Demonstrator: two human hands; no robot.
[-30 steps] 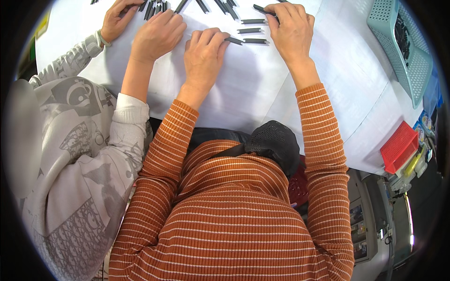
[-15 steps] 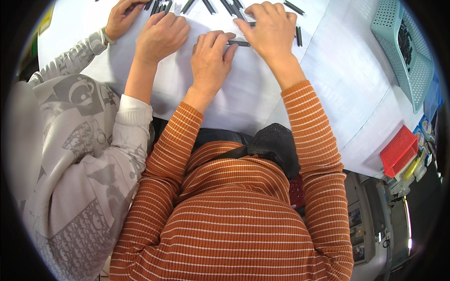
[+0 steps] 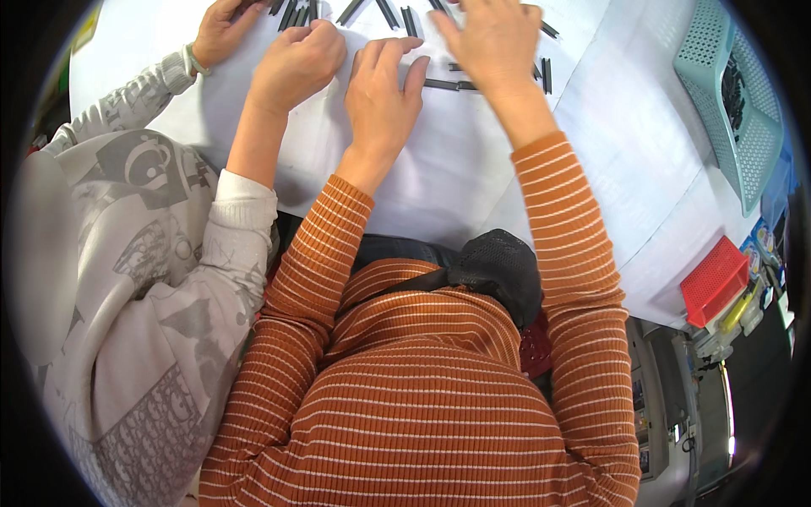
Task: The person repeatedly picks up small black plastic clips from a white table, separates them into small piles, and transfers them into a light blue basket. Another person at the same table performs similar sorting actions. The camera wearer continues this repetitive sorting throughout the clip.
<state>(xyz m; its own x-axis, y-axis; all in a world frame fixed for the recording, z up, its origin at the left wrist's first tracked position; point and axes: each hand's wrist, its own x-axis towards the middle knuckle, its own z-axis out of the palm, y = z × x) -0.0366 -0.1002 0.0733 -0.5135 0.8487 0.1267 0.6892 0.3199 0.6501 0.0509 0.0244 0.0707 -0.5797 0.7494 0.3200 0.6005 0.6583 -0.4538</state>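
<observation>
My left hand [image 3: 382, 97] is over the white table, thumb apart from the fingers. Its index fingertip reaches the lower end of a thin black grooved strip [image 3: 410, 22]. Just right of its thumb lie a black strip [image 3: 440, 84] and a second short piece [image 3: 467, 85], nearly end to end. Above these, my right hand [image 3: 498, 51] covers part of another strip [image 3: 454, 66]. Its fingertips run past the top edge, beside a black strip [image 3: 438, 4], so whether they grip it is hidden. More strips [image 3: 547, 76] lie right of that hand.
At my left sits a co-worker in a grey-white patterned top, one hand [image 3: 300, 63] curled near several black strips [image 3: 348, 11]. A light-blue perforated basket [image 3: 710, 101] with dark pieces stands at the right, a red basket [image 3: 715, 280] nearer me. The white table [image 3: 625, 169] extends rightward.
My left fingers have left the strip they touched and now point farther up. My right hand has shifted up and slightly right. Two strips now show end to end between my hands.
</observation>
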